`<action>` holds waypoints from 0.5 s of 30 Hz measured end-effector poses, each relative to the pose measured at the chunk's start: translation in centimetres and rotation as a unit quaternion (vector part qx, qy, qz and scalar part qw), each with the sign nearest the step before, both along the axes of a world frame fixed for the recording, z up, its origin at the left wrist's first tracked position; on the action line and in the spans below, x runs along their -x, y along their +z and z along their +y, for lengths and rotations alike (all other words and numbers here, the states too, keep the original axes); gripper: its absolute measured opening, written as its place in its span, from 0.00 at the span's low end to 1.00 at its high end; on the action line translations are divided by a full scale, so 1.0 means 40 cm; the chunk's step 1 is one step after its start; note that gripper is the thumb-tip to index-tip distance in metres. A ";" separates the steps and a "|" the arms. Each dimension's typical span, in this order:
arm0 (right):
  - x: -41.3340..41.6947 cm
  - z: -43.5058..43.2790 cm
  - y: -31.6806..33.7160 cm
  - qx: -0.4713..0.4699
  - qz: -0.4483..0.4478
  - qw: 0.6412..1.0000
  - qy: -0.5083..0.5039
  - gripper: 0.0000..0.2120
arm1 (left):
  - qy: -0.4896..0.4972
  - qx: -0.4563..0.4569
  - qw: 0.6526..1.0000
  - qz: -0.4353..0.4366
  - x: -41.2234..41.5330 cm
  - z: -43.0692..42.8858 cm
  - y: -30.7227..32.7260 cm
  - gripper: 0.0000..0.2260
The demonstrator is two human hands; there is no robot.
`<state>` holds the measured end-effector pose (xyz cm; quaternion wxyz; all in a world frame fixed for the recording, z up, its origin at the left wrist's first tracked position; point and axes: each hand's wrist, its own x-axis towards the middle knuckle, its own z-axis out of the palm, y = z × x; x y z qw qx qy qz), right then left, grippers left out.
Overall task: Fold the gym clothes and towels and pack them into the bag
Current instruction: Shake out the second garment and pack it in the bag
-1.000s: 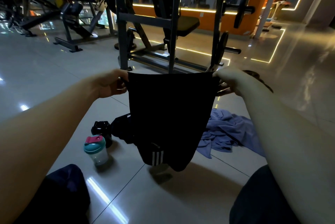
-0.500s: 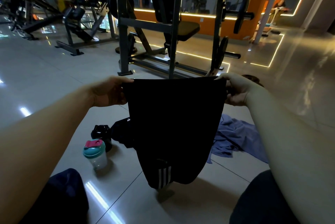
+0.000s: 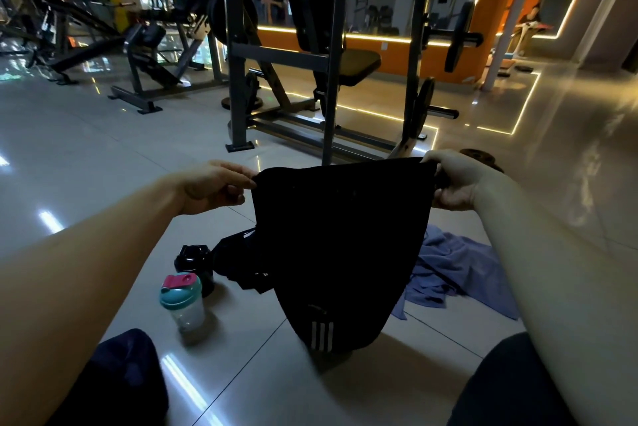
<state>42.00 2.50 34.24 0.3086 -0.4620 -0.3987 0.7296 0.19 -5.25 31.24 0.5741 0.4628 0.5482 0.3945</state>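
A pair of black shorts [image 3: 340,246] with three white stripes near the hem hangs in the air over the tiled floor. My left hand [image 3: 215,187] pinches the left end of its waistband and my right hand [image 3: 452,180] pinches the right end, so the fabric is stretched between them. A crumpled blue towel [image 3: 455,270] lies on the floor behind the shorts, to the right. Another dark garment or bag [image 3: 238,260] lies on the floor behind the shorts to the left, mostly hidden.
A clear shaker bottle [image 3: 183,301] with a teal and pink lid stands on the floor at left, a black bottle [image 3: 193,256] behind it. My knees [image 3: 121,377] frame the bottom corners. A weight rack [image 3: 324,73] stands a little farther ahead.
The shorts and both hands have stayed lifted. The hem swung slightly, and my hands now sit a touch lower in view as the camera tilted up.
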 end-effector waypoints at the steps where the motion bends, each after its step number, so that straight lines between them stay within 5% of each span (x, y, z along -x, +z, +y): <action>1: 0.003 0.004 0.004 -0.011 -0.014 1.000 0.018 0.08 | 0.007 -0.007 1.000 0.005 -0.001 0.000 -0.003 0.10; 6: 0.012 0.014 0.015 -0.061 -0.042 0.997 0.026 0.26 | 0.062 -0.033 0.997 0.017 -0.021 -0.007 -0.018 0.09; 15: 0.019 0.026 -0.014 -0.051 -0.127 0.988 -0.068 0.25 | 0.110 -0.024 0.990 -0.089 -0.082 0.008 0.020 0.10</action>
